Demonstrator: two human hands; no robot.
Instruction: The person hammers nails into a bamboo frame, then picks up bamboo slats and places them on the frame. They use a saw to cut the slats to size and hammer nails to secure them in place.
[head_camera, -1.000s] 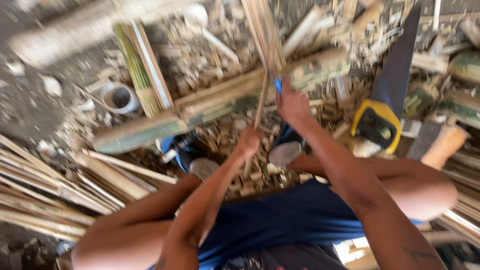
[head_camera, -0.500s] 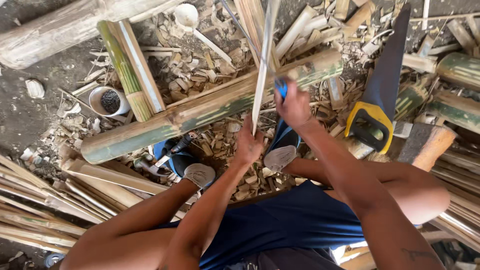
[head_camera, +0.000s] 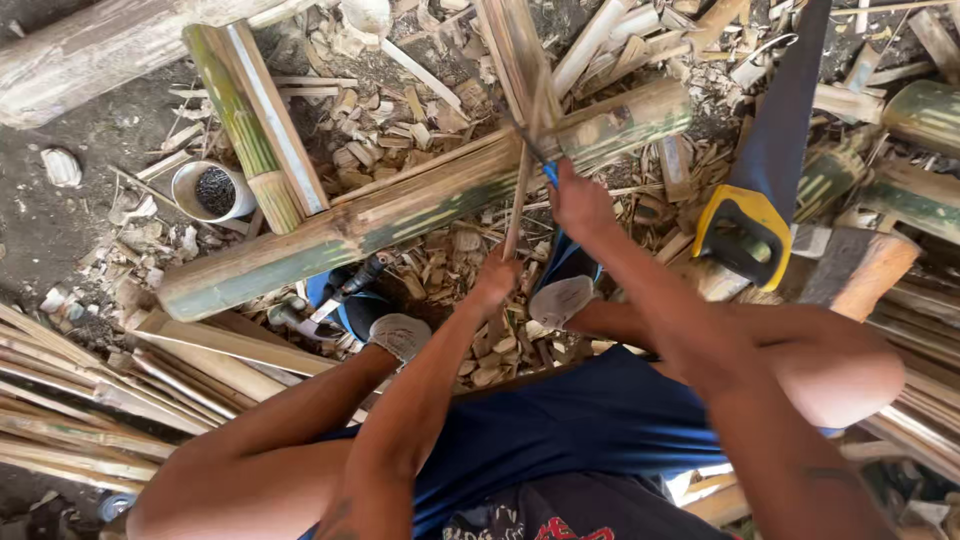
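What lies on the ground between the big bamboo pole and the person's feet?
In the head view, a litter of bamboo chips and offcuts covers the ground between the big bamboo pole and the feet; the thin strip held by both hands crosses it.

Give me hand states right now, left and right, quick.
Left hand: closed on the lower end of the thin bamboo strip.
Right hand: closed on a blue-handled blade, set against the strip over the big bamboo pole.
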